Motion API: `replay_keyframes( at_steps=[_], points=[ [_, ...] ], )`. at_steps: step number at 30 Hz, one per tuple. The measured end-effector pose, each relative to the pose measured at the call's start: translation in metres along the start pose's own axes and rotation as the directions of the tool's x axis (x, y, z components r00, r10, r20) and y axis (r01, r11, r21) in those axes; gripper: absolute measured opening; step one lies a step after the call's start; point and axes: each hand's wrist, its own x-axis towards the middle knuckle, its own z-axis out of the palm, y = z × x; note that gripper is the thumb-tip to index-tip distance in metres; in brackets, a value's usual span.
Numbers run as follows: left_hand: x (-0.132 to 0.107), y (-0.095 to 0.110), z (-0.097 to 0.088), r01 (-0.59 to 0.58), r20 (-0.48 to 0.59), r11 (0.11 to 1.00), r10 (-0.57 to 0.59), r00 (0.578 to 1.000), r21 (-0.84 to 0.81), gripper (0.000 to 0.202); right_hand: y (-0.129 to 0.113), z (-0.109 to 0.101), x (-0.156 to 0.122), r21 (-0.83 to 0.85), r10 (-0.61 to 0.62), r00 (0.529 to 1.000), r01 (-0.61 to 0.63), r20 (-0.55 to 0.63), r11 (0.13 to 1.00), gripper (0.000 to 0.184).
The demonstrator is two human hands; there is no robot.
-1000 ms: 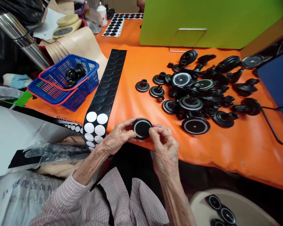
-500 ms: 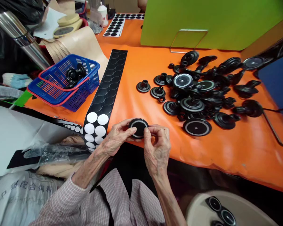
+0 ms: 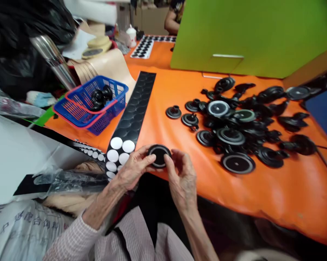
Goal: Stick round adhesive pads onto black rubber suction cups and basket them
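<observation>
Disc: A round black disc (image 3: 159,156) is held flat between both hands, over the near edge of the worktop. It is round, so no long side is seen.

Left hand: The disc's left rim is pinched by the left hand (image 3: 132,168), with its left fingers (image 3: 141,156) curled.

Right hand: The right rim is pinched by the right hand (image 3: 181,177), with its right fingers (image 3: 174,159) bent. Both hands are touching it.

Worktop: An orange-covered worktop (image 3: 274,195) is under the hands. A long black strip of round stickers (image 3: 133,112) lies just left of the disc.

Room: A green board (image 3: 234,36) stands at the upper right of the frame.
</observation>
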Motion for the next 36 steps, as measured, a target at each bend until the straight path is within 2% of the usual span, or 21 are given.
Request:
replay_keyframes(
  at_steps=[2, 4, 6, 8, 10, 11, 13, 14, 15, 17, 18, 19, 20, 22, 24, 25, 27, 30, 33, 36],
  points=[
    [-0.002, 0.007, -0.005, -0.031, -0.001, 0.998, 0.031, 1.000, 0.051, 0.041, -0.007, -0.001, 0.009, 0.116, 0.100, 0.977, -0.123, 0.186, 0.986, 0.032],
    [0.002, 0.024, -0.013, -0.086, 0.004, 0.987, 0.086, 0.996, 0.136, 0.044, -0.018, 0.008, 0.025, 0.168, 0.093, 0.945, -0.152, 0.313, 0.974, 0.035],
    [0.009, 0.055, -0.024, -0.168, -0.024, 0.957, 0.179, 0.984, 0.235, 0.047, -0.037, 0.029, 0.046, 0.236, 0.014, 0.923, -0.113, 0.385, 0.965, 0.036],
    [0.012, 0.099, -0.035, -0.240, -0.089, 0.907, 0.286, 0.954, 0.347, 0.051, -0.068, 0.058, 0.065, 0.352, -0.084, 0.889, -0.089, 0.450, 0.932, 0.034],
    [0.006, 0.142, -0.043, -0.275, -0.160, 0.825, 0.397, 0.904, 0.494, 0.055, -0.100, 0.086, 0.082, 0.489, -0.153, 0.858, -0.126, 0.490, 0.863, 0.034],
    [0.001, 0.159, -0.046, -0.284, -0.202, 0.752, 0.482, 0.853, 0.595, 0.057, -0.112, 0.098, 0.090, 0.555, -0.182, 0.849, -0.149, 0.496, 0.818, 0.035],
    [-0.011, 0.172, -0.052, -0.282, -0.230, 0.543, 0.691, 0.686, 0.791, 0.050, -0.121, 0.110, 0.100, 0.609, -0.248, 0.872, -0.071, 0.423, 0.790, 0.034],
    [-0.017, 0.168, -0.055, -0.248, -0.202, 0.477, 0.709, 0.675, 0.843, 0.044, -0.117, 0.111, 0.101, 0.581, -0.274, 0.881, -0.001, 0.386, 0.814, 0.031],
    [-0.022, 0.157, -0.059, -0.198, -0.187, 0.456, 0.668, 0.721, 0.868, 0.042, -0.107, 0.108, 0.099, 0.506, -0.291, 0.887, 0.078, 0.358, 0.859, 0.028],
    [-0.026, 0.122, -0.068, -0.049, -0.214, 0.454, 0.509, 0.834, 0.889, 0.040, -0.076, 0.096, 0.084, 0.266, -0.286, 0.895, 0.200, 0.341, 0.943, 0.025],
    [-0.024, 0.102, -0.073, 0.018, -0.244, 0.442, 0.460, 0.854, 0.897, 0.044, -0.057, 0.089, 0.073, 0.135, -0.269, 0.902, 0.236, 0.339, 0.962, 0.026],
    [-0.019, 0.083, -0.078, 0.074, -0.293, 0.455, 0.434, 0.852, 0.888, 0.049, -0.039, 0.082, 0.061, 0.051, -0.256, 0.904, 0.254, 0.343, 0.966, 0.027],
    [-0.013, 0.068, -0.082, 0.112, -0.354, 0.508, 0.410, 0.841, 0.854, 0.053, -0.023, 0.077, 0.048, 0.006, -0.260, 0.895, 0.277, 0.363, 0.961, 0.028],
    [0.002, 0.051, -0.088, 0.128, -0.456, 0.681, 0.326, 0.828, 0.721, 0.054, 0.001, 0.071, 0.028, -0.043, -0.292, 0.878, 0.332, 0.379, 0.942, 0.028],
    [0.014, 0.050, -0.088, 0.108, -0.471, 0.819, 0.211, 0.856, 0.563, 0.043, 0.010, 0.071, 0.018, -0.088, -0.344, 0.867, 0.399, 0.361, 0.913, 0.027],
    [0.018, 0.053, -0.087, 0.101, -0.449, 0.855, 0.164, 0.879, 0.509, 0.036, 0.010, 0.072, 0.016, -0.116, -0.371, 0.863, 0.430, 0.343, 0.895, 0.027],
    [0.020, 0.059, -0.082, 0.090, -0.388, 0.880, 0.112, 0.915, 0.467, 0.025, 0.005, 0.077, 0.019, -0.160, -0.422, 0.850, 0.486, 0.315, 0.859, 0.029],
    [0.016, 0.061, -0.077, 0.013, -0.291, 0.932, 0.100, 0.952, 0.362, 0.024, -0.005, 0.084, 0.028, -0.189, -0.462, 0.833, 0.529, 0.305, 0.827, 0.030],
    [0.015, 0.055, -0.076, -0.082, -0.191, 0.961, 0.135, 0.972, 0.265, 0.027, -0.010, 0.090, 0.034, -0.205, -0.447, 0.846, 0.512, 0.292, 0.834, 0.031],
    [0.016, 0.050, -0.077, -0.094, -0.138, 0.958, 0.135, 0.981, 0.272, 0.027, -0.012, 0.094, 0.034, -0.222, -0.430, 0.856, 0.496, 0.286, 0.839, 0.028]
  ],
)
